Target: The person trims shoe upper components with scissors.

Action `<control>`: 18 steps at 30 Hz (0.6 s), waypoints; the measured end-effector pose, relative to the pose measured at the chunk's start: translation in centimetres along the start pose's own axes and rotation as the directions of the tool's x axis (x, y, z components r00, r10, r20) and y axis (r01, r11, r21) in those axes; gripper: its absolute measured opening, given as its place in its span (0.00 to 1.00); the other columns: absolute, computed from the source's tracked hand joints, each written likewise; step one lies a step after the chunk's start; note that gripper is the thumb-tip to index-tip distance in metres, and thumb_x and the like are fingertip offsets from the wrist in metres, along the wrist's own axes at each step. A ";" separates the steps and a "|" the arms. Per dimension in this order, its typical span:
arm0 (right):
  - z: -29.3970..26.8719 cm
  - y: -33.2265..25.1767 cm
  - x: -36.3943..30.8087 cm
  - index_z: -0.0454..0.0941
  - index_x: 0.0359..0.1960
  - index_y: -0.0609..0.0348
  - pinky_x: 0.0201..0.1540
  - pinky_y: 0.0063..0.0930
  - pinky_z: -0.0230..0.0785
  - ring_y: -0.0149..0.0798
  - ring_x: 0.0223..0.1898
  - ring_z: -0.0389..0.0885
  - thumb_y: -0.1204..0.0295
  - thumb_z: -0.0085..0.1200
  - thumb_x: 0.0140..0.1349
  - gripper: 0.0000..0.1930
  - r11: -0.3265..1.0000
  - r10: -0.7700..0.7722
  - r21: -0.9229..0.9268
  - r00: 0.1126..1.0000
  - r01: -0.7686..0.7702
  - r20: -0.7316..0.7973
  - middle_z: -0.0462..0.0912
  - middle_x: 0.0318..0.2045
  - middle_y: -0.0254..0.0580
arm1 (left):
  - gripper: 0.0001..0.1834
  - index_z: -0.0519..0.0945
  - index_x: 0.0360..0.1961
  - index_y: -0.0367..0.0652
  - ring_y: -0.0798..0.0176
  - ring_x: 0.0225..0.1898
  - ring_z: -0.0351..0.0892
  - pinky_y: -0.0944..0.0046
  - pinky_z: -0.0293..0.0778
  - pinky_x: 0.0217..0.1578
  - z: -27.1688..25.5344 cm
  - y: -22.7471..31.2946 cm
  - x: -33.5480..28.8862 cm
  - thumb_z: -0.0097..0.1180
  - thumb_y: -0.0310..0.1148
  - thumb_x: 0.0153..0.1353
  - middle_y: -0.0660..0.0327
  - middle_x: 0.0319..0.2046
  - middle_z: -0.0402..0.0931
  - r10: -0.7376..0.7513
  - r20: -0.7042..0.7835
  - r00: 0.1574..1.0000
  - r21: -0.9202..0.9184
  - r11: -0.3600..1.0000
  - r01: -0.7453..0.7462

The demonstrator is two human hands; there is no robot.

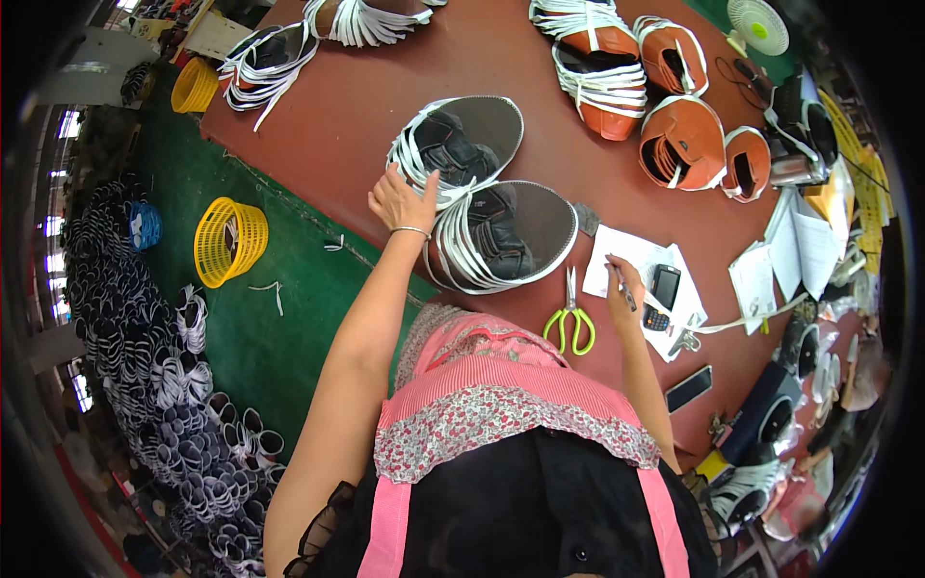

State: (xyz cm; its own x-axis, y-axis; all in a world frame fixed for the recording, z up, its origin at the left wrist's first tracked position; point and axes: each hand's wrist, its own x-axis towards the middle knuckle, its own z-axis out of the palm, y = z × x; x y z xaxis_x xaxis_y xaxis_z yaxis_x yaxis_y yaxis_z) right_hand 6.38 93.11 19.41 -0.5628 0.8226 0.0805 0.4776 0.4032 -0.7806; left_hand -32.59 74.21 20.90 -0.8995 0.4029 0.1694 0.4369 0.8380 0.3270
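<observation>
Two bundles of dark grey shoe uppers bound with white strips lie side by side before me, a far bundle (pixel 496 125) and a near bundle (pixel 544 226). My left hand (pixel 403 204) rests with spread fingers against the white strips at the left side of the far bundle. Over white paper (pixel 599 252) at the right, the fingers of my right hand (pixel 623 301) close round a pen (pixel 624 279). Next to that hand, a handheld keypad device (pixel 665 286) lies on the sheets. Scissors (pixel 570 318) with green handles lie between the near bundle and my right hand.
The red-brown table (pixel 337 125) carries orange-brown uppers (pixel 682 143) at the far right, more bundles at the far left, and a phone (pixel 689 387). Yellow baskets (pixel 231 241) stand on the green floor, beside a large heap of uppers (pixel 183 414). Loose papers (pixel 785 250) lie rightward.
</observation>
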 end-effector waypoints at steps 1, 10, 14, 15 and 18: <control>0.2 0.1 0.2 0.85 0.48 0.60 0.53 0.42 0.76 0.53 0.47 0.86 0.76 0.58 0.69 0.09 1.000 0.008 0.008 1.000 -0.009 0.013 0.88 0.42 0.53 | 0.47 0.67 0.67 0.38 0.44 0.66 0.67 0.37 0.51 0.71 -0.1 0.9 -0.2 0.63 0.66 0.60 0.48 0.63 0.73 0.115 -0.099 0.988 0.049 0.993 -0.110; 1.4 2.4 2.9 0.83 0.52 0.60 0.53 0.45 0.75 0.56 0.48 0.83 0.77 0.58 0.67 0.13 0.982 -0.072 -0.177 0.997 0.069 -0.009 0.87 0.44 0.53 | 0.48 0.68 0.71 0.42 0.46 0.57 0.79 0.42 0.62 0.70 -1.5 5.6 2.1 0.74 0.38 0.47 0.49 0.50 0.81 0.417 0.619 0.666 0.176 0.752 -0.635; 1.1 5.1 5.8 0.73 0.62 0.57 0.55 0.45 0.74 0.54 0.56 0.77 0.80 0.56 0.61 0.25 0.782 0.074 -0.621 0.997 -0.054 0.006 0.80 0.52 0.48 | 0.40 0.76 0.66 0.58 0.47 0.47 0.83 0.44 0.77 0.52 -9.6 2.0 11.3 0.70 0.29 0.48 0.55 0.40 0.83 0.458 0.471 0.754 0.144 0.803 -0.578; 1.6 5.6 6.7 0.72 0.64 0.57 0.56 0.45 0.74 0.53 0.57 0.77 0.79 0.56 0.60 0.27 0.721 0.110 -0.687 0.994 -0.096 -0.023 0.78 0.53 0.47 | 0.39 0.79 0.65 0.58 0.47 0.45 0.84 0.44 0.77 0.49 -11.7 -1.0 14.6 0.69 0.28 0.46 0.54 0.38 0.83 0.509 0.384 0.770 0.204 0.767 -0.608; 0.5 7.3 8.5 0.71 0.64 0.56 0.55 0.48 0.74 0.52 0.57 0.77 0.79 0.55 0.60 0.28 0.511 0.325 -0.818 0.940 -0.264 -0.100 0.78 0.53 0.47 | 0.41 0.78 0.65 0.65 0.46 0.46 0.82 0.45 0.77 0.49 -16.6 -7.0 26.8 0.66 0.23 0.47 0.57 0.39 0.82 0.553 0.278 0.785 0.368 0.694 -0.619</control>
State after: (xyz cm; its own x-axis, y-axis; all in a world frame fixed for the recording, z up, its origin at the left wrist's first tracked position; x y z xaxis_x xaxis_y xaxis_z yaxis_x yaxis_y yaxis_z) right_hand 4.75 102.81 14.05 -0.3061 0.9449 -0.1158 0.9445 0.3167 0.0875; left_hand -59.59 73.05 38.54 -0.4674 0.8823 0.0556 0.8561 0.4674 -0.2204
